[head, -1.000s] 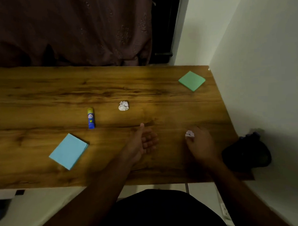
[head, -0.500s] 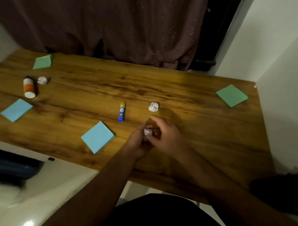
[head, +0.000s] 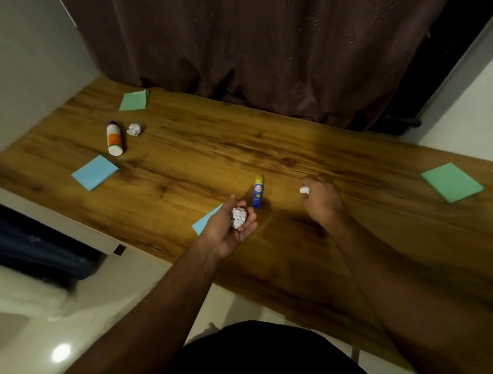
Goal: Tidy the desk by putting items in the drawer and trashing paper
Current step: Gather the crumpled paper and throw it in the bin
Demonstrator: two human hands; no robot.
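On the brown wooden desk (head: 182, 172), the left hand (head: 227, 230) lies palm up, fingers cupped round a crumpled white paper ball (head: 238, 217), the blue-and-yellow glue stick (head: 258, 191) lies just beyond, and the right hand (head: 320, 200) pinches a second small white paper wad (head: 304, 189).

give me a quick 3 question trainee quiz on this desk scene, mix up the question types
1. True or false: the left hand holds a crumpled white paper ball in its palm.
2. What lies on the wooden desk beside the white glue bottle with the orange label? A) a loose crumpled paper ball B) scissors C) a pen
3. Fill in: the right hand pinches a small crumpled white paper ball right of the blue and yellow ____ stick.

Key: 1 true; 2 A; 3 glue
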